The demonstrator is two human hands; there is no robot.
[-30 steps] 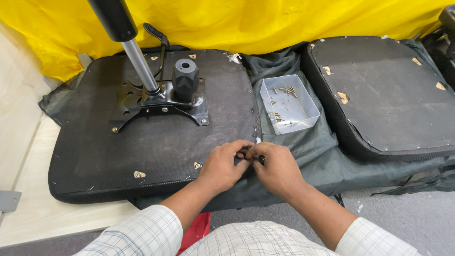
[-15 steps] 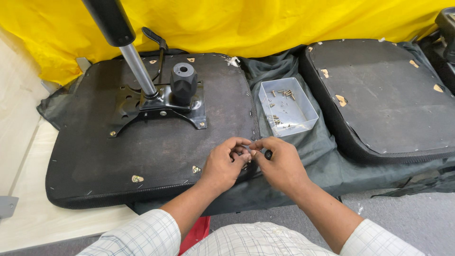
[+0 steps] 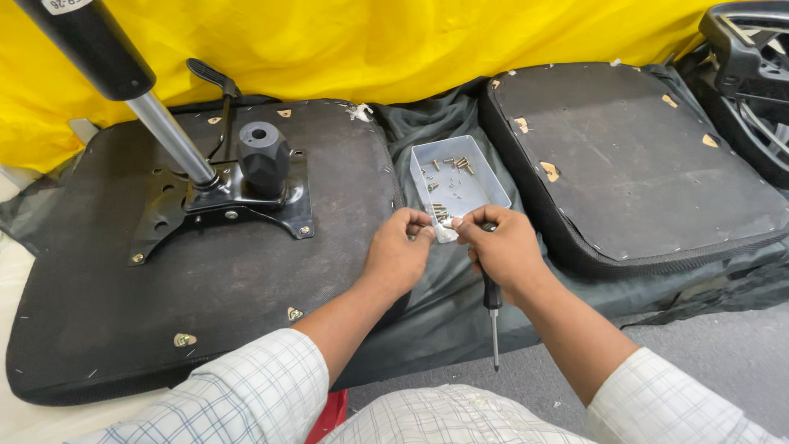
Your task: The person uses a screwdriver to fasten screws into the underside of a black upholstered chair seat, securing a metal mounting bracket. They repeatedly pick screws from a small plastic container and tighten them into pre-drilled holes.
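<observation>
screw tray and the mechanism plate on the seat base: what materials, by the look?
Screw tray: looks like clear, faintly frosted plastic; the dark cloth shows through its thin walls. It holds small screws, metal by their shine.
Mechanism plate: apparently stamped steel, black painted or coated; thin flat edges, punched holes, bolt heads at the corners.

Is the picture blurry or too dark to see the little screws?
Head view: bright, even light with only soft shadows; the screws in the clear tray look sharp, the left hand and right hand are crisp, the yellow cloth glows without glare, and edges bend slightly from the wide lens.
</observation>
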